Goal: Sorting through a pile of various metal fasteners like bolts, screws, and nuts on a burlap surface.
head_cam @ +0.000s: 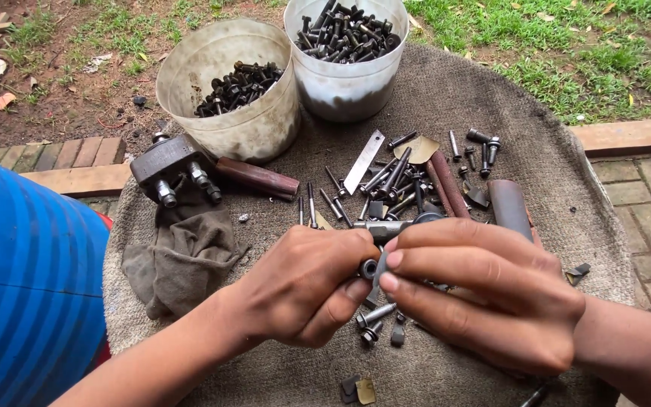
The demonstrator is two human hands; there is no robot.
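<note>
Where both forearms enter from the near edge and converge, the left hand (307, 283) is curled palm-inward, thumb and forefinger pinched on a small dark ring-shaped nut (368, 269). Right hand (484, 290): fingers extended leftward, fingertips (391, 260) touching the same nut from the other side; the two hands meet at it, with the nut lying between them at the centre of the view.

Just below the hands: two short loose bolts (373, 322) and small dark metal scraps on the brown sacking cloth (491, 98) that covers the work surface.

Left of the left hand: a crumpled grey rag (182, 256); beyond it a grey metal block with threaded studs (169, 167), resting partly on the rag, and a rusty brown cylinder (258, 178) just beside the block.

Directly beyond the hands: a scattered group of dark bolts and pins (389, 185), a flat steel strip (364, 161) lying tilted, a grey shaft (382, 227) partly hidden behind the knuckles, and a brown tube (508, 207) beyond the right hand.

Farthest: two dirty white plastic tubs, the left tub (224, 124) tilted and partly filled with dark nuts, the right tub (344, 94) upright and heaped with dark bolts, touching each other. Blue drum (28, 279) at the left side, well apart from the hands.
</note>
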